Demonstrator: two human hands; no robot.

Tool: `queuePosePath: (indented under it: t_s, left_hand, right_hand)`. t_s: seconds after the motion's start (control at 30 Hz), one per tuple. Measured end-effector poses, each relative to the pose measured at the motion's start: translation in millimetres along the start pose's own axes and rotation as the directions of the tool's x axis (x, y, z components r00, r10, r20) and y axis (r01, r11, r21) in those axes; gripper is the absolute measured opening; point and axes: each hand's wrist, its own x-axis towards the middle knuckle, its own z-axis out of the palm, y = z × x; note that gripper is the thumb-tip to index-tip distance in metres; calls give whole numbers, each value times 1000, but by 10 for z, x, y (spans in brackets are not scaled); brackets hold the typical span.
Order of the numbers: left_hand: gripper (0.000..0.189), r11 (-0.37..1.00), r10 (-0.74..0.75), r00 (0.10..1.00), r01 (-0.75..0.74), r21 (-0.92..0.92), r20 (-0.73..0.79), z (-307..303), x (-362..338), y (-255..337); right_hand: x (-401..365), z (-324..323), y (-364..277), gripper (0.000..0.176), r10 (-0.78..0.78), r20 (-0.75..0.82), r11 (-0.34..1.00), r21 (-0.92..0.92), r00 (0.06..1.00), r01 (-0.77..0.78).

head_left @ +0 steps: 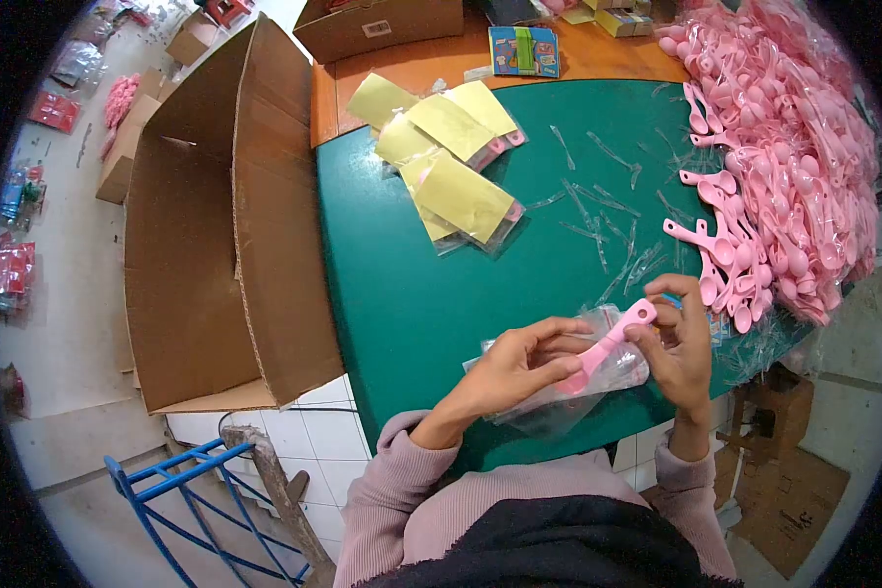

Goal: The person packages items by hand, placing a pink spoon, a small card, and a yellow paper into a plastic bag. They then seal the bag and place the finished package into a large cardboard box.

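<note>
A pink spoon [610, 345] lies slantwise between my hands, its holed handle end up and to the right, its bowl end low at the left. My right hand [678, 343] pinches the handle near the hole. At the bowl end, my left hand [524, 367] has its thumb and fingers closed on the spoon and the clear plastic around it. Clear plastic bags [549, 412] lie under both hands on the green table top [431, 343]. Whether the spoon's bowl is inside a bag, I cannot tell.
Packs with yellow cards [461, 201] overlap at the back left of the table. Thin plastic strips [598, 225] are scattered mid-table. A big heap of pink spoons [794, 167] fills the right side. An open cardboard box [284, 216] stands left; a blue-banded card stack [524, 51] sits behind.
</note>
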Motion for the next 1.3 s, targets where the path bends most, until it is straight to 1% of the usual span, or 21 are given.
queuePosePath:
  t_s: [0.1, 0.23, 0.3, 0.37, 0.43, 0.5, 0.53, 0.57, 0.6, 0.63, 0.67, 0.7, 0.8, 0.87, 0.93, 1.0, 1.07, 1.1, 1.13, 1.2, 1.3]
  left_hand:
    - [31, 953, -205, 977, 185, 238, 58, -97, -28, 115]
    - [32, 990, -45, 995, 33, 138, 86, -6, -13, 60]
    - [32, 983, 5, 999, -12, 183, 37, 2, 0, 59]
    - [33, 963, -50, 999, 49, 266, -3, -29, -15, 84]
    - [34, 970, 32, 999, -36, 242, 21, -17, -34, 113]
    - [35, 968, 118, 992, -125, 217, 45, -9, -69, 164]
    - [36, 966, 146, 988, -155, 206, 56, -15, -99, 197]
    - [38, 963, 178, 982, -188, 194, 66, -34, -121, 225]
    - [38, 962, 182, 981, -192, 193, 68, -60, -153, 230]
    - [39, 976, 189, 982, -190, 103, 23, -99, -203, 226]
    - [39, 980, 197, 980, -197, 8, -25, -134, -218, 228]
    - [40, 982, 187, 982, -186, 17, -35, -149, -239, 237]
    - [38, 917, 221, 975, -213, -337, -17, -222, -310, 123]
    - [39, 896, 210, 974, -229, -380, -90, -230, -359, 121]
    - [39, 934, 358, 927, -354, -51, 114, -251, -390, 101]
    - [37, 905, 423, 905, -418, -79, 54, -272, -415, 181]
    - [38, 774, 523, 847, -518, -364, -92, -247, -422, 262]
    - [35, 899, 438, 899, -437, -36, 10, -291, -455, 332]
    - [35, 896, 443, 896, -443, -30, 0, -264, -458, 396]
    - [36, 987, 162, 969, -158, 37, -185, -217, -460, 521]
    - [33, 997, -2, 990, 12, 70, -140, -149, -366, 564]
  right_hand:
    - [-10, -17, 23, 23, -37, -61, 999, 12, 997, 38]
    - [29, -17, -93, 16, -34, 50, 994, -102, 998, 39]
    - [130, -150, -210, 13, -336, 375, 872, -223, 864, 436]
    - [170, -406, -381, 14, -344, 253, 914, -130, 904, 384]
    - [373, -949, -209, 15, -569, 300, 823, 215, 766, 526]
    - [340, -1594, 789, 29, -313, -132, 859, 382, 940, 340]
    - [823, -1111, -178, 35, -87, 124, 996, 7, 989, 86]
    - [716, -1082, -93, 36, -173, 74, 602, -782, 982, 164]
    - [587, -1058, 75, 37, -258, 109, -256, -966, 960, 41]
    - [519, -1240, 320, 37, -311, 160, -372, -927, 937, 35]
    - [471, -1196, 181, 39, -171, 14, 208, -977, 985, 50]
    - [381, -1104, 35, 42, 43, -22, 712, -701, 999, -46]
    - [13, -864, 35, 44, 298, 181, 747, -656, 937, -111]
    - [-128, -639, 243, 38, -85, 72, 636, -764, 994, 109]
    - [-174, -647, 380, 36, -50, 43, 683, -727, 998, 66]
    - [-212, -684, 421, 34, -19, 20, 727, -686, 1000, 28]
    - [-194, -704, 409, 29, 5, -11, 782, -623, 1000, -11]
    - [-179, -698, 380, 29, -2, -2, 782, -623, 1000, 0]
    - [-173, -686, 335, 22, -26, -59, 702, -711, 998, -23]
    - [-140, -651, 259, 16, -60, -106, 619, -784, 993, -47]
    - [-89, -570, 63, 14, -101, -189, 835, -550, 977, -20]
